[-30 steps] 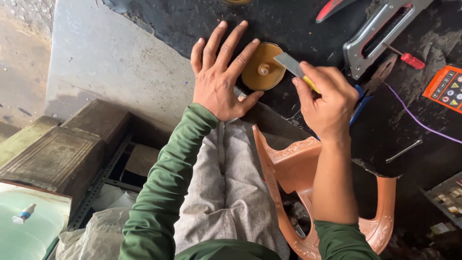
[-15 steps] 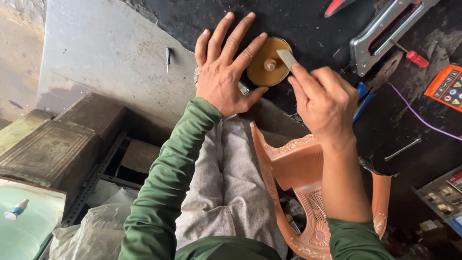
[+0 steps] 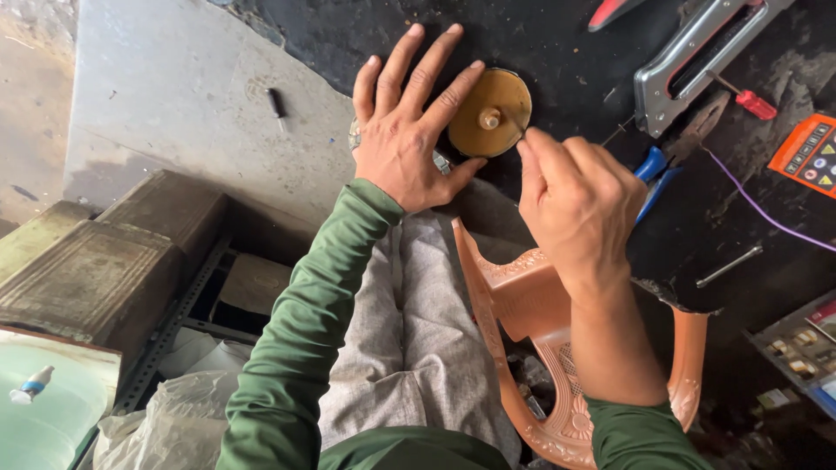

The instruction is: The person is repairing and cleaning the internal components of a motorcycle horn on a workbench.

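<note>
The left hand [image 3: 409,130] stays spread flat on the black mat [image 3: 557,43] near its left edge, fingers touching the brass disc [image 3: 490,112], while the right hand [image 3: 579,200], curled closed, has lowered its thin blade, now barely visible, against the disc's right rim.

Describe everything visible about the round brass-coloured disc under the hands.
The disc is round, dull brass-yellow, metal by its look, with a small raised stub at its centre. It lies flat on the dark work surface. The left hand is spread beside it, fingers against its left edge. The right hand has its fingertips at its lower right rim.
</note>
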